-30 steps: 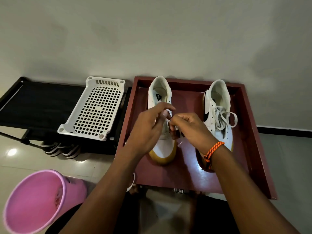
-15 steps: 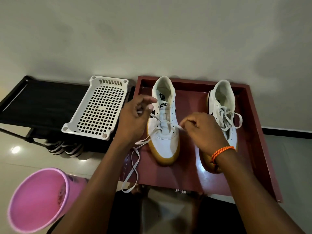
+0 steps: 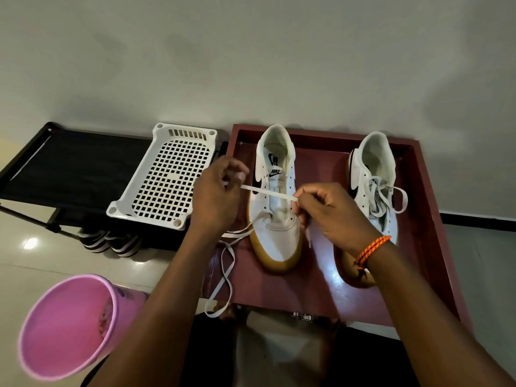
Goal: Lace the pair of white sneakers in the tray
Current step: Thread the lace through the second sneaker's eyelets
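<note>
Left hand and right hand pinch a white lace taut across the unlaced sneaker, near the red tray's left rim, beside the laced sneaker.

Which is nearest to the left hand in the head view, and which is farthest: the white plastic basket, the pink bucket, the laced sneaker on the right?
From the left hand:
1. White plastic basket, right beside it on the left.
2. Laced sneaker, across the tray on the right, beyond the right hand.
3. Pink bucket, low on the floor at the bottom left.
</note>
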A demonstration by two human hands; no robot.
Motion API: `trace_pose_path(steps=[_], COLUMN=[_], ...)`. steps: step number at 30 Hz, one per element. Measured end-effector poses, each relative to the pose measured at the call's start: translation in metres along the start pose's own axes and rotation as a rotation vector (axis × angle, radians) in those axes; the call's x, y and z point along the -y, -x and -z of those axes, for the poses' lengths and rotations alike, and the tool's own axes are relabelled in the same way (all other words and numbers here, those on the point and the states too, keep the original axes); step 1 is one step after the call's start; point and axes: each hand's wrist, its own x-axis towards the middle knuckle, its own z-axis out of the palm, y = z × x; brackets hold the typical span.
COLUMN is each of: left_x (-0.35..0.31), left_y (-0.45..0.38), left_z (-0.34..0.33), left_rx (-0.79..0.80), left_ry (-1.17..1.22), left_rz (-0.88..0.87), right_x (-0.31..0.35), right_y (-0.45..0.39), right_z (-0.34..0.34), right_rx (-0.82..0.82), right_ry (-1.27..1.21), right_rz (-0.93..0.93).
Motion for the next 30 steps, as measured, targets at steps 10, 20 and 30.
trace_pose_path(steps=[10, 20, 30], left_x=[-0.026, -0.004, -0.012], left_y=[0.026, 0.015, 0.024], left_z=[-0.022, -0.015, -0.035], left_rx=[0.305, 0.269, 0.413], left_ry=[0.186, 0.011, 0.132], left_rz=[-0.306, -0.188, -0.232], right_x=[0.000, -0.013, -0.007], right_y=[-0.001, -0.001, 0.002], right_z=[-0.008, 0.012, 0.000], right_rx=[-0.067, -0.097, 0.053], right_ry=[-0.046, 0.058, 0.039], right_rz=[-0.034, -0.079, -0.007])
